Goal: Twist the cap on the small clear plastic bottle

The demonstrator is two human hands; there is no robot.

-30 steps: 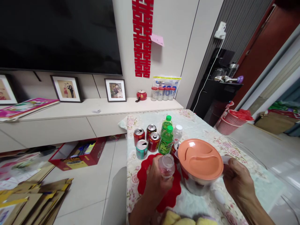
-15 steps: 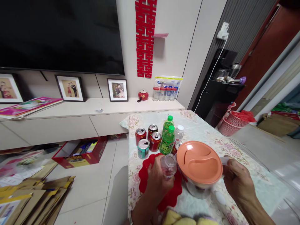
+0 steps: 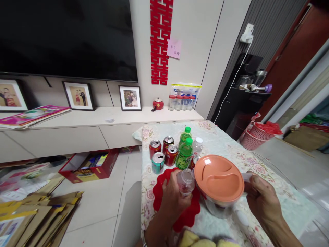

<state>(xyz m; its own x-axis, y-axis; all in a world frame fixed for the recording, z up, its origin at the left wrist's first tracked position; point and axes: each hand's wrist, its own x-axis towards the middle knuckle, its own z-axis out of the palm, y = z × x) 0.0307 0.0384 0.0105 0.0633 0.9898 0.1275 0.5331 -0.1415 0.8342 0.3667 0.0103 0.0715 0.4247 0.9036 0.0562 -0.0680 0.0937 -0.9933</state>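
My left hand (image 3: 172,192) is closed around a small clear cup (image 3: 186,182), held over a red scalloped mat (image 3: 189,215). To its right, my right hand (image 3: 264,195) grips the handle of a clear pitcher (image 3: 218,208) with an orange lid (image 3: 219,178). The front edge of the lid comes right up beside the cup's rim. Whether liquid passes between them I cannot tell. Just beyond the cup stand green drink bottles (image 3: 184,155), a clear bottle with a white cap (image 3: 197,146) and several drink cans (image 3: 171,155).
A floral tablecloth (image 3: 246,157) covers the table. Yellow cloth (image 3: 197,239) lies at its near edge, and a white oval object (image 3: 241,217) is beside the pitcher. Behind runs a low white cabinet (image 3: 123,127). A red box (image 3: 89,166) sits on the floor at left.
My hands, the cup and the pitcher hold nearly the same places. The view has shifted very slightly. The pink note on the wall, lifted before, now hangs flat.
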